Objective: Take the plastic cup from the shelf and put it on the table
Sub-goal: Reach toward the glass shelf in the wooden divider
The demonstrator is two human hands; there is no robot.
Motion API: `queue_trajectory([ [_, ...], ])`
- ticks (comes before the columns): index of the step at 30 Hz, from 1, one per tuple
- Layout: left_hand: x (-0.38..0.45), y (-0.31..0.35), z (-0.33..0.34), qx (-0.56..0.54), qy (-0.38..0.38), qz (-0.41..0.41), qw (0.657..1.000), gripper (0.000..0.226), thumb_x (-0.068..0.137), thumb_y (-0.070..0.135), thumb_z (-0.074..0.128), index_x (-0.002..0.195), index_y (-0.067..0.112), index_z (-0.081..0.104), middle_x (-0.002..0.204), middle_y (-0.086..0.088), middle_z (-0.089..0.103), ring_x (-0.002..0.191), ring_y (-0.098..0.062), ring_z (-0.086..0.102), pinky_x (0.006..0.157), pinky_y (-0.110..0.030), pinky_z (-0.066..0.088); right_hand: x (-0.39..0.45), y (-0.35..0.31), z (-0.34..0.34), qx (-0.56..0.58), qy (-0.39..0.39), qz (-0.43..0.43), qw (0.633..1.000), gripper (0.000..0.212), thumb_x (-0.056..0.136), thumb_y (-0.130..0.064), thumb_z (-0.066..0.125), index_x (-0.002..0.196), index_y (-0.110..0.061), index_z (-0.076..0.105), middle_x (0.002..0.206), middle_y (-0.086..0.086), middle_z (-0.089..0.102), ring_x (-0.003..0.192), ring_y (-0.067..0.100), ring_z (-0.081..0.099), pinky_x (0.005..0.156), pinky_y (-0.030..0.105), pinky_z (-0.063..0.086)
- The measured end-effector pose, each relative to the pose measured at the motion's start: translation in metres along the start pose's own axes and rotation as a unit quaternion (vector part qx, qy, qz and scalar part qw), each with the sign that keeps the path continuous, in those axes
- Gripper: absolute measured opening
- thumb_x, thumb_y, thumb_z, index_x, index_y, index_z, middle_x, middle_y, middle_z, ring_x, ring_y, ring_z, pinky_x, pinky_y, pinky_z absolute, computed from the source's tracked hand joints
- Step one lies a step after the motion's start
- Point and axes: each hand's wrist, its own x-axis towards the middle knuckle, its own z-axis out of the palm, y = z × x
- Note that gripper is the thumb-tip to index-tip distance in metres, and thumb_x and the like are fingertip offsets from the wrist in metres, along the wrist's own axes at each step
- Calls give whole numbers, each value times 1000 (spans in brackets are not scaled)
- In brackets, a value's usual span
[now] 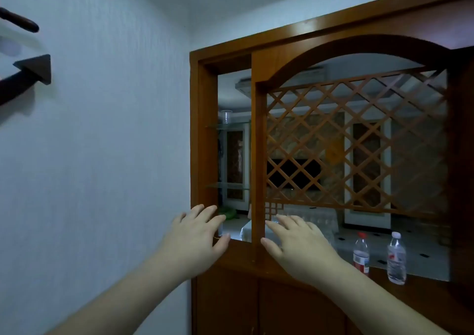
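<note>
A clear plastic cup (226, 116) stands upright on the upper glass shelf (230, 126) in the narrow left opening of a wooden partition cabinet (259, 155). My left hand (198, 234) is raised in front of the cabinet's left post, well below the cup, fingers spread and empty. Just right of the middle post, over the wooden ledge, my right hand (297, 242) is also spread and holds nothing. No table is in sight.
A second glass shelf (228, 186) sits lower in the same opening. Two water bottles (361, 254) (396, 257) stand on the ledge at right. A wooden lattice (356, 142) fills the arched opening. A white wall (115, 142) is at left, with dark wooden hooks (33, 71).
</note>
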Motion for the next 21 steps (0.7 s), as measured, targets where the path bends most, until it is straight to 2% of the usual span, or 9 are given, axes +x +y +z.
queue_trajectory([
  [5,14,3,21,10,0,26,1000,58,97,59,25,150,36,24,162,6,21,149,-19,12,119,-46,14,5,13,15,-24,27,-5,999,63,95,-61,20,150,-32,25,160,-1,23,146,19,15,116,43,13],
  [11,50,29,63,-5,50,59,997,60,94,62,23,149,39,24,161,8,25,149,-17,13,119,-44,7,17,57,38,-34,37,-5,999,65,92,-65,19,150,-34,22,163,0,11,148,22,5,117,43,8],
  [16,95,58,105,32,57,64,996,70,87,69,12,147,39,30,163,7,16,150,-20,1,113,-43,-11,32,115,57,-23,37,5,999,66,92,-66,16,150,-36,21,163,-1,13,148,22,5,117,43,6],
  [21,141,85,149,29,31,48,998,79,82,77,-1,148,43,24,163,7,17,150,-19,1,112,-42,-13,52,171,74,-35,32,6,999,67,92,-66,13,150,-33,22,161,0,20,148,22,11,117,42,8],
])
